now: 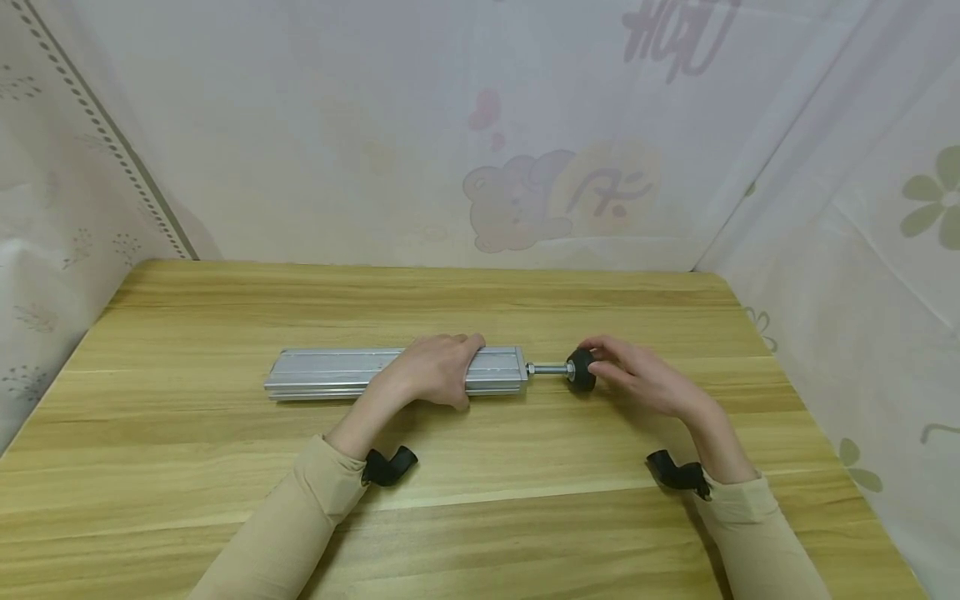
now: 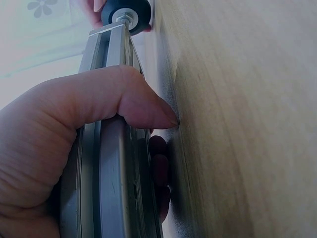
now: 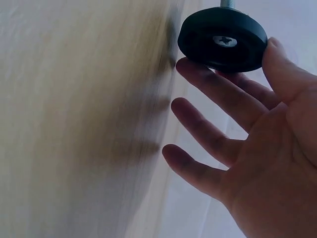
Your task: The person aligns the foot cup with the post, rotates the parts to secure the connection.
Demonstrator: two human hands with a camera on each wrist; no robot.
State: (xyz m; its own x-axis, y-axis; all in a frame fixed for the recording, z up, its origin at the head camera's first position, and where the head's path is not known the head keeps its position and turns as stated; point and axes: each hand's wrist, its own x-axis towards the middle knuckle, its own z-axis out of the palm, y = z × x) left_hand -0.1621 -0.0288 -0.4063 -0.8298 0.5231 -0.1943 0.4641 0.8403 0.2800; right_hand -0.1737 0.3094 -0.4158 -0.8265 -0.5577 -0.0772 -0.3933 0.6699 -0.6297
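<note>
A silver aluminium profile [image 1: 330, 367] lies lengthwise on the wooden table. My left hand [image 1: 431, 371] grips it from above near its right end, and the left wrist view shows the thumb [image 2: 114, 96] curled over one side, with fingertips on the other. From the profile's end plate a threaded rod [image 1: 551, 369] with nuts sticks out to the right, bearing a black levelling foot [image 1: 581, 371]. The thumb and fingers of my right hand [image 1: 645, 375] pinch this foot by its rim. In the right wrist view, a cross-head screw [image 3: 225, 41] sits in the foot's recessed underside; the other fingers are spread.
The wood-grain table [image 1: 480, 517] runs up to a printed cloth [image 1: 337, 150] hanging behind and at both sides. A black wrist-worn piece [image 1: 390, 467] sits at my left cuff, another black piece [image 1: 675, 473] at the right.
</note>
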